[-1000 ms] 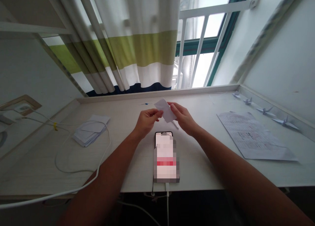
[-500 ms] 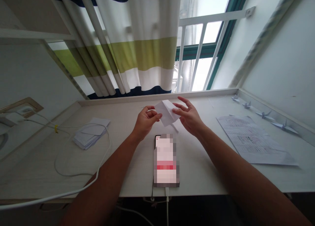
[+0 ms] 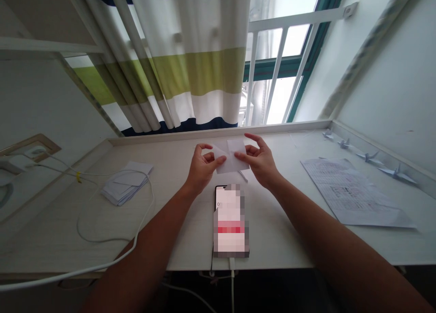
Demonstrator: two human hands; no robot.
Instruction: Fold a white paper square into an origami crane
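Observation:
A small white folded paper (image 3: 231, 157) is held up above the desk between both hands. My left hand (image 3: 201, 168) pinches its left edge with thumb and fingers. My right hand (image 3: 260, 161) pinches its right edge, the other fingers partly spread. Just below them a phone (image 3: 230, 222) lies flat on the pale wooden desk (image 3: 177, 222), screen lit, with a cable plugged in at its near end.
A stack of white paper squares (image 3: 125, 184) lies at the left, with a white cable (image 3: 112, 238) looping round it. A printed sheet (image 3: 354, 192) lies at the right. Several small paper cranes (image 3: 368, 157) line the right wall ledge. A striped curtain (image 3: 177, 63) and window are behind.
The paper has been turned and opened out from an angled fold to a flatter piece facing me. My right hand let go briefly, then pinched its right edge again.

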